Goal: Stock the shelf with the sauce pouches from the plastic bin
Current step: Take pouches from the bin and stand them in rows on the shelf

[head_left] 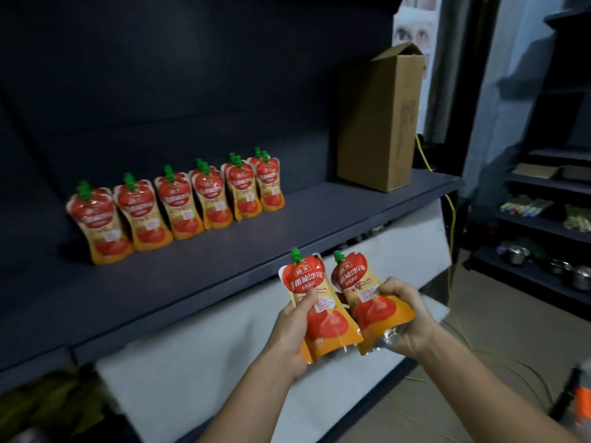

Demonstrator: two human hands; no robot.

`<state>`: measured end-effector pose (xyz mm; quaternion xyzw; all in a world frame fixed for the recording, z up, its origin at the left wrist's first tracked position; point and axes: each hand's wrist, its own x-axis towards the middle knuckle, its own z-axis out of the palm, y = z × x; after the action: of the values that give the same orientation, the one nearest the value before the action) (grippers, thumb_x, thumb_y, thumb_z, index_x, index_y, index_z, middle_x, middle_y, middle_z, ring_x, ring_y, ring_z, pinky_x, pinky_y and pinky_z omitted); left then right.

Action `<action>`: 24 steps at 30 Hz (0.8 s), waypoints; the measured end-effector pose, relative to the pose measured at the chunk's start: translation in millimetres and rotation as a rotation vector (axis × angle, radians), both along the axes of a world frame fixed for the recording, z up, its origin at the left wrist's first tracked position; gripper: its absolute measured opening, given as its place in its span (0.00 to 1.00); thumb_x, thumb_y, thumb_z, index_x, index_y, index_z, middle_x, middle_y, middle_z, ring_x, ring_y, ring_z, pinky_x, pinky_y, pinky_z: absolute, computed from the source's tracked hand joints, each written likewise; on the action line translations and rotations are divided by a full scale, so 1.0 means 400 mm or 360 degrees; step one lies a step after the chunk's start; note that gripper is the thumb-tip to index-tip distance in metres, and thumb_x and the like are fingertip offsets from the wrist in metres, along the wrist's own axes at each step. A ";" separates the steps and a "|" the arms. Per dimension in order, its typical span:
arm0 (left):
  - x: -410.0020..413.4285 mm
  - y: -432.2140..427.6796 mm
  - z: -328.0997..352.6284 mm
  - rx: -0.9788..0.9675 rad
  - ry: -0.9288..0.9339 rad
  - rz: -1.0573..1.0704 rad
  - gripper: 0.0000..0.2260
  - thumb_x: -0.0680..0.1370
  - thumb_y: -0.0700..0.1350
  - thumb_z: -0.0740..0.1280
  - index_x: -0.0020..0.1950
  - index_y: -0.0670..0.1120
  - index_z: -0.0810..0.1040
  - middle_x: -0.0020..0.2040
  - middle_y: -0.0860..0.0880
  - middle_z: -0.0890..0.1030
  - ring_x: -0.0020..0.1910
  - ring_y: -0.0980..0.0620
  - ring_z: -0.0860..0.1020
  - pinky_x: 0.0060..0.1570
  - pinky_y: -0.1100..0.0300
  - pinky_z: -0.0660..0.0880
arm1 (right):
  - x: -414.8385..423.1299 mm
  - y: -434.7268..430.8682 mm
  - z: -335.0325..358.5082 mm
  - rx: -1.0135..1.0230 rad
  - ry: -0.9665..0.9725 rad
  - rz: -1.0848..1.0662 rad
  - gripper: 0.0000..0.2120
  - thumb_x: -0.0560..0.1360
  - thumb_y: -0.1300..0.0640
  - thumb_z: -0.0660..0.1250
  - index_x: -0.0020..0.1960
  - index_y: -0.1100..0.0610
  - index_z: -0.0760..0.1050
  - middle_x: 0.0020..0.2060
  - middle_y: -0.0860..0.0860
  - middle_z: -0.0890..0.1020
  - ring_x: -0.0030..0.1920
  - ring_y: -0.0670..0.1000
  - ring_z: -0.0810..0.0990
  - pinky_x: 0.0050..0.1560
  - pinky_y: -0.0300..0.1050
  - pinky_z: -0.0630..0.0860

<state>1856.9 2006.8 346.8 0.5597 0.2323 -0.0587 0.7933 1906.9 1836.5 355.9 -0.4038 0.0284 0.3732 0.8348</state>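
Observation:
My left hand [292, 330] grips a red and orange sauce pouch [319, 302] with a green cap, thumb across its front. Beside it, my right hand [404, 318] grips a second sauce pouch [372, 298] the same way. Both pouches are upright in the air, just in front of and below the front edge of the dark shelf [224, 251]. On that shelf stands a row of several matching pouches [179, 203], running from the left toward the middle, some doubled up behind one another. The plastic bin is out of sight.
A tall open cardboard box [380, 123] stands at the shelf's right end. A white panel [224, 362] lies under the shelf. Yellow cable [452, 225] hangs down at the right. Dark shelves [550, 225] with metal pots and packets stand at far right.

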 end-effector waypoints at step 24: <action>-0.049 0.623 0.111 0.0436 -0.0431 0.0764 0.14 0.74 0.50 0.73 0.58 0.48 0.80 0.49 0.47 0.87 0.49 0.46 0.85 0.55 0.45 0.80 | 0.151 0.725 0.149 -0.0668 -0.1196 0.0528 0.14 0.69 0.58 0.76 0.52 0.60 0.78 0.44 0.58 0.86 0.44 0.58 0.86 0.43 0.51 0.81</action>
<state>1837.4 2255.9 391.1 0.5934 0.2558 0.2373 0.7254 1967.4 2126.6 415.4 -0.6705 -0.2663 0.3155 0.6164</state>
